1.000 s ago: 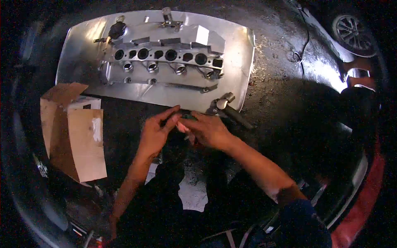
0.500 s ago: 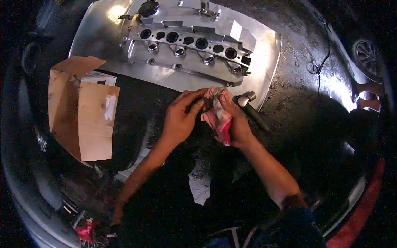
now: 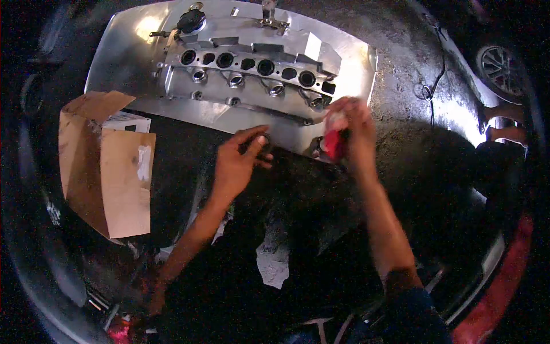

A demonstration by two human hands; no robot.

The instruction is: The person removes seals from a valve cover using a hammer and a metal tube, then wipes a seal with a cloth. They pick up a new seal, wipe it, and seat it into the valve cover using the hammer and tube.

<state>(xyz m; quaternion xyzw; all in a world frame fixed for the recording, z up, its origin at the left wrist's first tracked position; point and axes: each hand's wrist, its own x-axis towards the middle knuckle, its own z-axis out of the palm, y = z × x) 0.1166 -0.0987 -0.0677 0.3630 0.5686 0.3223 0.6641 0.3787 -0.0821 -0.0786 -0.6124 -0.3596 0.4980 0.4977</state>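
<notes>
My left hand (image 3: 240,157) is raised below the metal sheet, its thumb and fingers closed round a small dark part (image 3: 265,143) whose shape is hard to make out. Over the sheet's lower right corner, my right hand (image 3: 358,129) grips a red and pink rag (image 3: 336,135) and is blurred by motion. A tool with a metal head (image 3: 319,148) lies partly hidden beside the rag. Above both hands, a silvery engine cover (image 3: 246,71) with a row of round ports rests on the metal sheet (image 3: 129,63).
An open cardboard box (image 3: 126,183) stands at the left with a white item (image 3: 129,121) inside. A pale scrap (image 3: 273,266) lies on the dark floor. At the right are a car wheel (image 3: 497,70), a cable (image 3: 444,69) and another person's feet (image 3: 507,123).
My hands have moved apart. The rag has left my left hand and gone right and up with my right hand, over the tool. The view has shifted slightly.
</notes>
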